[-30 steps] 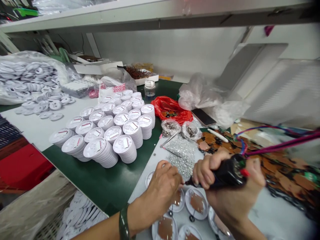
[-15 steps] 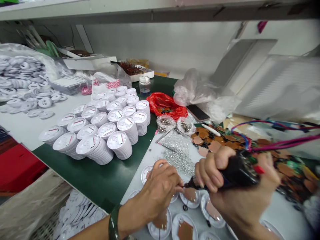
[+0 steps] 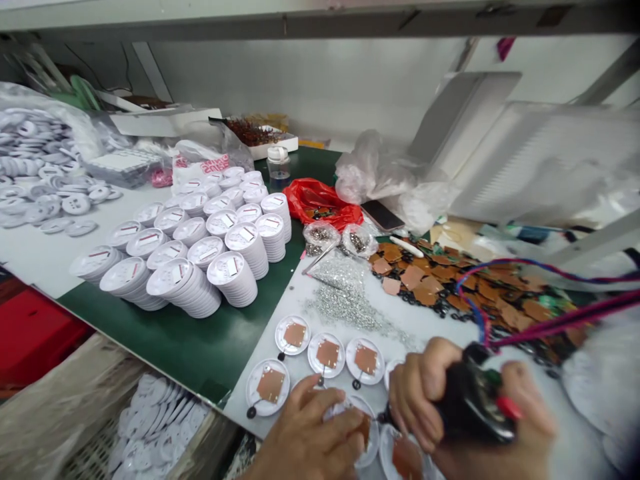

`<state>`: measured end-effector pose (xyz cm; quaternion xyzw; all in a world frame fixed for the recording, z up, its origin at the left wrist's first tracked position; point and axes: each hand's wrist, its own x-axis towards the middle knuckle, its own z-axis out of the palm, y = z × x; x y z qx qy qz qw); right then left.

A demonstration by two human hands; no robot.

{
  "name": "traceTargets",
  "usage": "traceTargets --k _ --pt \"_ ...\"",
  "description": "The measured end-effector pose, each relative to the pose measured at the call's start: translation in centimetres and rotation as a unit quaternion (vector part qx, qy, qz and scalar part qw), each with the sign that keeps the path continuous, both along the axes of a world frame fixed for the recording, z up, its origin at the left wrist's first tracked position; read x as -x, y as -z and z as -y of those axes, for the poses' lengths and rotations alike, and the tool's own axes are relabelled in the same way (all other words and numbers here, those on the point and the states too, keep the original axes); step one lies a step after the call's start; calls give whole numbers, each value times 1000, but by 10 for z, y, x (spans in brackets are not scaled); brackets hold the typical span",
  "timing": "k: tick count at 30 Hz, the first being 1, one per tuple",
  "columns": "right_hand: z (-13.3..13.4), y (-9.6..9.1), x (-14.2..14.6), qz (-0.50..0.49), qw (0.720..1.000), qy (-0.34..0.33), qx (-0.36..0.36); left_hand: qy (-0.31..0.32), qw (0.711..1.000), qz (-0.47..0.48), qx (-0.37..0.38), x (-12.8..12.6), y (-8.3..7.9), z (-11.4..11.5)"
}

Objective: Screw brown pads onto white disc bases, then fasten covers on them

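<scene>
My right hand is wrapped round a black electric screwdriver with a red switch, its tip pointing left. Close to that tip is a round white plastic cover holding a copper-coloured circuit board. My left hand rests over this cover with its fingers spread, hiding part of it. Around it lie several more white covers, each with a square board, some with a small black round part on a wire. Whether the screwdriver tip touches the cover cannot be seen.
Small silvery screws are heaped behind the covers. Loose brown boards spread at right, under the screwdriver's blue and pink cables. Stacked white covers stand on the green mat. A red bag and a phone lie behind.
My left hand has moved down and nearer, its fingers going from bunched at the screwdriver tip to spread. The right hand with the screwdriver sits slightly lower. The view has shifted a little.
</scene>
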<state>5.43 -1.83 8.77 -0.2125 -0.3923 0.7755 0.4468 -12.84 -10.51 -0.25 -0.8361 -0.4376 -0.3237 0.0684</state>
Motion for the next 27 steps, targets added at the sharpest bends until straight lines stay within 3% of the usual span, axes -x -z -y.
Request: traceTargets --k 5,12,19,23,25,27 --pt "8 29 1 31 999 -16 -29 -17 997 -72 -37 -10 31 12" --pt "11 43 -1 62 998 16 -20 -45 996 -69 -44 -17 46 19" --pt "19 41 2 86 995 24 -34 -79 992 2 -102 -29 67 16" --pt "14 36 6 90 992 -53 -69 -92 982 18 -162 -38 79 6" --pt "9 29 3 78 992 -74 -71 -109 978 44 -173 -42 81 2" --pt "1 18 -2 52 995 -49 -67 -123 972 81 -182 -43 77 0"
